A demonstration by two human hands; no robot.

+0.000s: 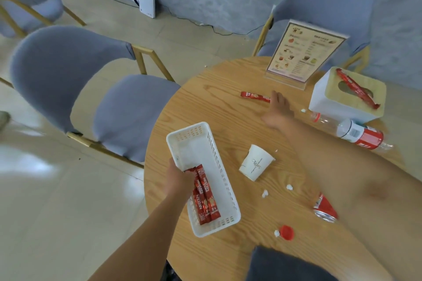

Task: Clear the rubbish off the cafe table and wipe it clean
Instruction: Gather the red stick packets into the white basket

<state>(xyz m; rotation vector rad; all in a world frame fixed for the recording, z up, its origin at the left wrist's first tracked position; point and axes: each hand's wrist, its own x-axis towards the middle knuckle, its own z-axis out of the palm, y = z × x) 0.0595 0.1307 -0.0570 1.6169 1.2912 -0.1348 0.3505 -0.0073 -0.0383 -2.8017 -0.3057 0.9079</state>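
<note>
My left hand (179,177) grips the near-left rim of a white plastic basket (225,186) that holds a few red coffee sachets (204,197). My right hand (277,109) reaches across the round wooden table (194,107) with fingers stretched, touching the end of a loose red sachet (254,96). Another red sachet (356,88) lies on top of the white tissue box (338,107). A white paper cup (257,163) lies tipped over mid-table. A plastic bottle (351,132) with a red label lies on its side. A crushed red can (325,207), a red cap (286,232) and small white paper scraps (265,193) are scattered near the front.
A menu stand (304,52) stands at the back of the table. Blue padded chairs are placed at the left (75,89) and behind the table (324,7). A dark cloth (285,267) lies at the table's near edge. A white device (146,5) with cables leans on the wall.
</note>
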